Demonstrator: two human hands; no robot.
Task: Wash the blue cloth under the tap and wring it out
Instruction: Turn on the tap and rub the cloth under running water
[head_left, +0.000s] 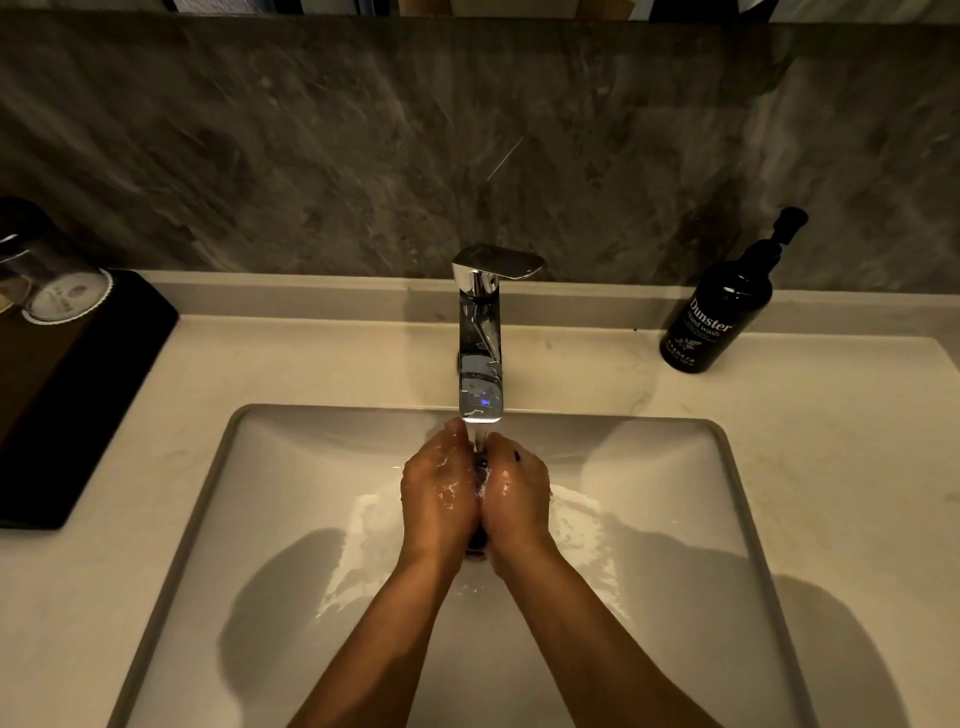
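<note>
Water runs from the chrome tap (480, 364) onto my two hands, pressed together over the middle of the white sink (218, 467). My left hand (439, 493) and my right hand (517, 493) are closed around a small dark cloth (477, 543). Only slivers of it show, between the fingertips under the stream and at the heels of the palms; the rest is hidden. Both hands are wet, and water splashes in the basin around them.
A black hand wash pump bottle (719, 317) stands on the counter at the back right. A black tray (78, 395) with capped glasses (62, 291) sits on the left. A dark stone wall rises behind the tap.
</note>
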